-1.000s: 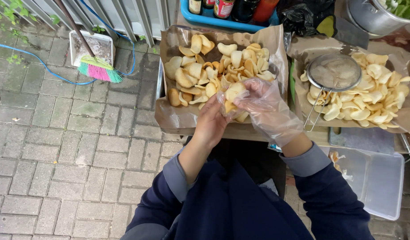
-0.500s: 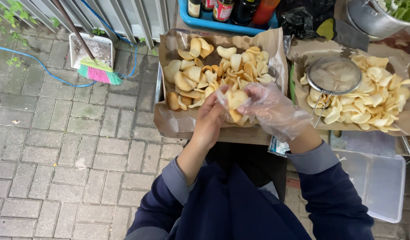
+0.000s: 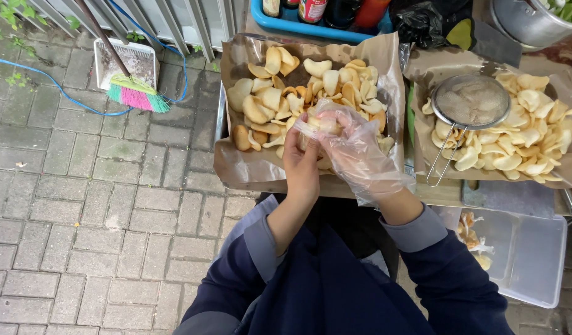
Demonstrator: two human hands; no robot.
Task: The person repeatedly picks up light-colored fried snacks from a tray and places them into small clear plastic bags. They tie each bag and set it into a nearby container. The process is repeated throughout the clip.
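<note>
Both hands have drawn closer together since the earlier frame, meeting over the left tray. Largest first: the desk (image 3: 354, 187) carries a paper-lined tray (image 3: 236, 162) heaped with crackers (image 3: 267, 99); a strainer (image 3: 471, 102) lies at 3 o'clock. Your left hand (image 3: 301, 166), bare, pinches the clear bag (image 3: 323, 123) holding crackers; your gloved right hand (image 3: 354, 149) cups it. Keep your grip light, probably, since the crackers look brittle.
</note>
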